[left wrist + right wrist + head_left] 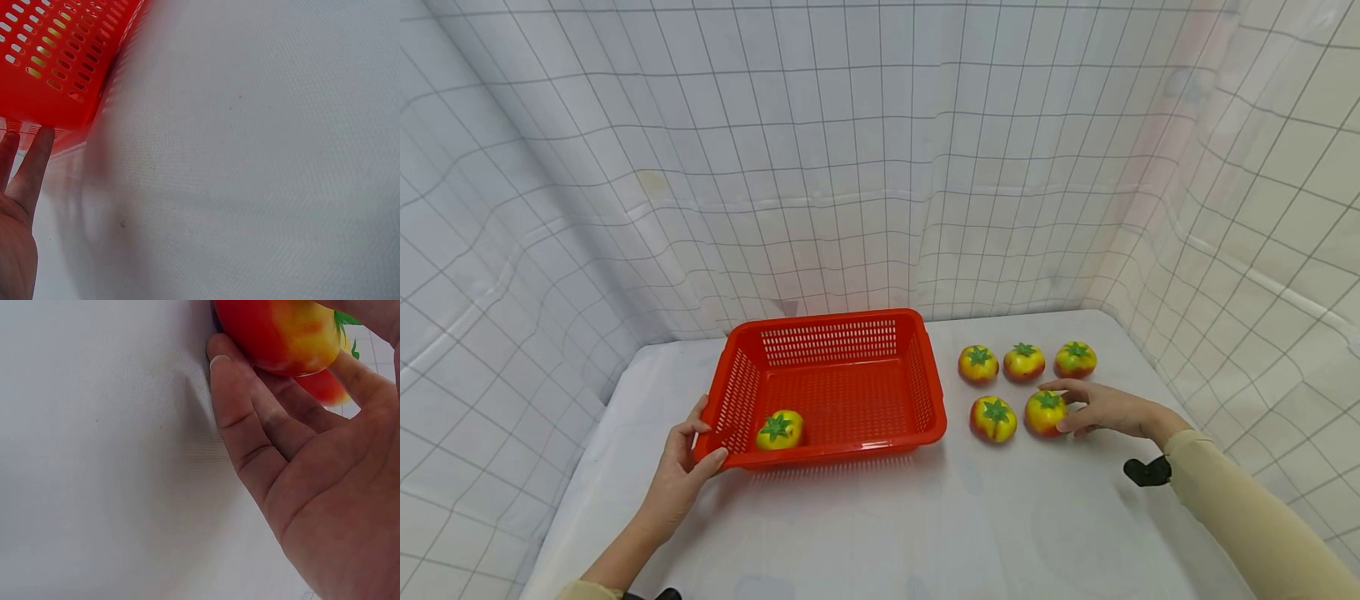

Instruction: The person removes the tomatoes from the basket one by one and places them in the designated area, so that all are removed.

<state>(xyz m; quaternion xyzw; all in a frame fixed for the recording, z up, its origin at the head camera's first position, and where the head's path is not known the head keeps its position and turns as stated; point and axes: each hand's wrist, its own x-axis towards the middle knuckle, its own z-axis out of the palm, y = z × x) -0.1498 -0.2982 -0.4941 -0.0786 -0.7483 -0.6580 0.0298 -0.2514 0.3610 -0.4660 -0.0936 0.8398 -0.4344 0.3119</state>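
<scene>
At the near left corner of a red plastic basket [827,454], my left hand [677,475] holds the rim, thumb over the front edge and fingers along the left side. Its fingers [34,165] show against the basket wall [50,103] in the left wrist view. One yellow tomato [780,430] with a green star-shaped top lies inside, near that corner. On the right, my right hand [1101,408] has thumb and fingers around a red-and-yellow tomato [1043,413] on the table. In the right wrist view, curled fingers [240,419] lie close beneath this tomato [281,334].
Beside the gripped tomato sits another tomato [993,419]. Behind them stands a row of three: a left one [978,365], a middle one [1023,362] and a right one [1075,360]. White gridded curtains [880,167] enclose the white table [880,533] at the back and sides.
</scene>
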